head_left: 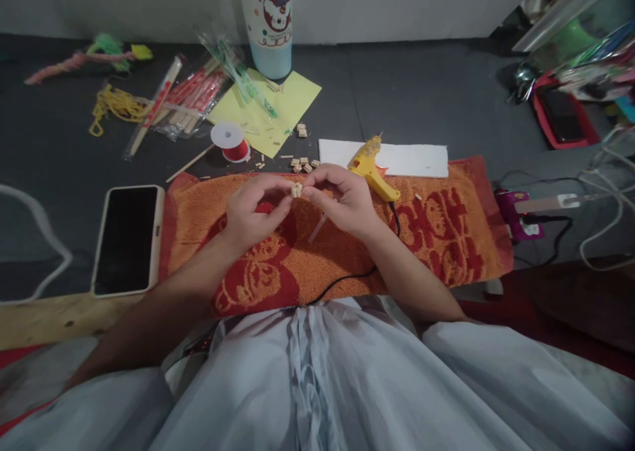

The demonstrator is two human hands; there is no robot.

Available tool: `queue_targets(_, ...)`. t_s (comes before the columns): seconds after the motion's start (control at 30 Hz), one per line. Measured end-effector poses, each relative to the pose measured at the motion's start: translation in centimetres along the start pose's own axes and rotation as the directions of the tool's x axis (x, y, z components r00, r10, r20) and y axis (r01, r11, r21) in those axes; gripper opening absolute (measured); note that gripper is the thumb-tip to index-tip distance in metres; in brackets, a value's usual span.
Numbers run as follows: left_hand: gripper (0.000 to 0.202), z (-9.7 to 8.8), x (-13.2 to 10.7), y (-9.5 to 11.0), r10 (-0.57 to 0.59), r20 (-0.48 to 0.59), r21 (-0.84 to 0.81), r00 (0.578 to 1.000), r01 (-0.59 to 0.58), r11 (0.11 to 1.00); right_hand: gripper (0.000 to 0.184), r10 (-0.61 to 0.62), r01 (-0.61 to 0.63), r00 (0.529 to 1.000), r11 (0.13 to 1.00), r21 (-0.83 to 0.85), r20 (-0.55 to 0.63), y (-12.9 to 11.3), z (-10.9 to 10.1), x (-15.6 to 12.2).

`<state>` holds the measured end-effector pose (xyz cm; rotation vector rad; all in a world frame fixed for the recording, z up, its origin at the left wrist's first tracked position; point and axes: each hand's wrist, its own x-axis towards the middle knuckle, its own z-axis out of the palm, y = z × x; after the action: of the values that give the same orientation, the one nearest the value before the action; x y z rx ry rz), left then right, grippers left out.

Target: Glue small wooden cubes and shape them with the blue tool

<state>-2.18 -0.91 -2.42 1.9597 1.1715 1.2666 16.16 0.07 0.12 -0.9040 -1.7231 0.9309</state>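
Observation:
Above an orange towel (pixel 342 252), a small bundle of short wooden stick pieces (pixel 296 190) is pinched between the fingertips of both hands. My left hand (pixel 255 206) grips its left side with thumb and forefinger. From the right, the thumb and forefinger of my right hand (pixel 342 198) close on it. Just beyond lie several cut wooden pieces (pixel 303 164). A yellow glue gun (pixel 373 170) rests right of my right hand, its nozzle over a white board (pixel 417 160). Partly under the right hand, a thin translucent stick (pixel 317 227) lies on the towel.
A phone (pixel 127 239) lies left of the towel. Behind are a spool of red thread (pixel 231 141), yellow paper (pixel 297 100), wrapped chopsticks (pixel 198 97) and a tall bottle (pixel 270 28). At right are a purple power socket (pixel 518 213), cables and another phone (pixel 560 112).

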Motion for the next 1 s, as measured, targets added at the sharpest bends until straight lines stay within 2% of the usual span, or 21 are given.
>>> queue_targets(0.1,0.021,-0.1,-0.1,0.0,0.018,-0.018,0.001,1.000,-0.018,1.000,0.011,-0.031,0.031,0.999,0.999,-0.045,-0.012,0.0,0.0,0.0)
queue_targets(0.27,0.021,-0.5,0.4,0.6,0.133,-0.042,0.009,0.990,-0.133,0.991,0.010,-0.061,0.058,0.998,0.996,-0.069,-0.033,0.0,0.0,0.0)
queue_targets(0.4,0.018,-0.5,0.8,1.2,0.087,-0.056,0.037,0.995,-0.085,0.996,0.009,-0.116,0.114,0.993,0.986,-0.123,-0.014,0.1,-0.1,0.0)
queue_targets(0.6,0.009,-0.3,1.1,1.2,0.138,-0.128,0.017,0.982,-0.137,0.990,0.012,-0.202,0.204,0.979,0.952,-0.227,0.030,0.4,0.0,-0.1)
queue_targets(0.87,0.008,-0.1,1.0,1.4,0.141,-0.130,0.036,0.981,-0.138,0.990,0.012,-0.269,0.271,0.962,0.933,-0.237,0.042,0.5,0.1,-0.1)
queue_targets(1.0,0.009,-0.1,1.0,1.4,0.109,-0.127,-0.005,0.986,-0.111,0.994,0.014,-0.263,0.261,0.964,0.936,-0.236,0.024,0.6,0.2,0.0)
